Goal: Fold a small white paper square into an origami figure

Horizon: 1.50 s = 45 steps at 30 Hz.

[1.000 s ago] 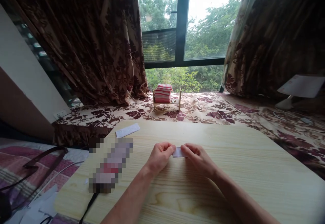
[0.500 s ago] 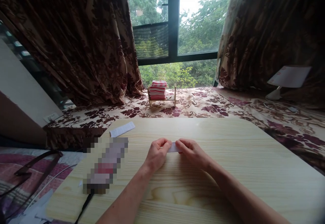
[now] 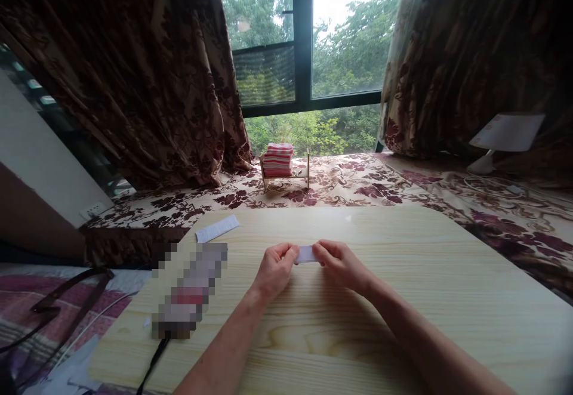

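A small white slip of paper (image 3: 306,254) is pinched between my two hands just above the pale wooden tabletop (image 3: 403,299). My left hand (image 3: 275,269) grips its left end with fingers curled. On the right end my right hand (image 3: 341,264) pinches with thumb and fingers pressed together. A second white paper strip (image 3: 217,228) lies flat near the table's far left corner, apart from both hands.
A blurred-out object (image 3: 190,290) lies on the table's left side with a black cable (image 3: 152,362) running off the front edge. Beyond the table, a small wooden rack with striped red cloths (image 3: 278,160) stands on floral fabric. A white lamp (image 3: 504,135) is at right.
My hands and the slip have stayed together; the view shifted slightly, so everything sits a little higher and further left in the picture. The grip looks the same.
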{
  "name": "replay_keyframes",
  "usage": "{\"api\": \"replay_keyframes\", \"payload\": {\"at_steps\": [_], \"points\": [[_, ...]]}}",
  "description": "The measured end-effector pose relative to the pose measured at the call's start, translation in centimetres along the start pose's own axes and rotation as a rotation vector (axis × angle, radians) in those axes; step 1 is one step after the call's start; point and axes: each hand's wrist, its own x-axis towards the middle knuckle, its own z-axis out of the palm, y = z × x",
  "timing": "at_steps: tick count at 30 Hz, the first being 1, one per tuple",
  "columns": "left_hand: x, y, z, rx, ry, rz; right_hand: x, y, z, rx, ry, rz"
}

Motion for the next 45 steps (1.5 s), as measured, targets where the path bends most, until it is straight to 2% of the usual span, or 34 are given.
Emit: {"api": "replay_keyframes", "payload": {"at_steps": [10,18,25,31,33,38,45], "points": [[0.1,-0.2,0.6,-0.017,-0.012,0.012,0.1,-0.2,0.5,0.011,0.002,-0.005],[-0.3,0.6,0.7,0.048,-0.020,0.021,0.0,-0.5,0.6,0.005,0.038,-0.008],[0.0,0.7,0.5,0.158,0.113,0.092,0.7,0.2,0.2,0.022,0.137,0.008],[0.3,0.3,0.1,0.187,0.219,0.097,0.9,-0.2,-0.5,0.038,0.311,0.032],[0.3,0.3,0.1,0.183,0.209,0.105,0.8,-0.4,-0.4,0.043,0.299,0.032],[0.1,0.5,0.5,0.165,0.139,0.122,0.4,-1.0,0.6,0.050,0.177,0.004],[-0.2,0.1,0.5,0.191,0.146,0.098,0.2,-0.5,1.1,0.015,0.154,-0.003]]}}
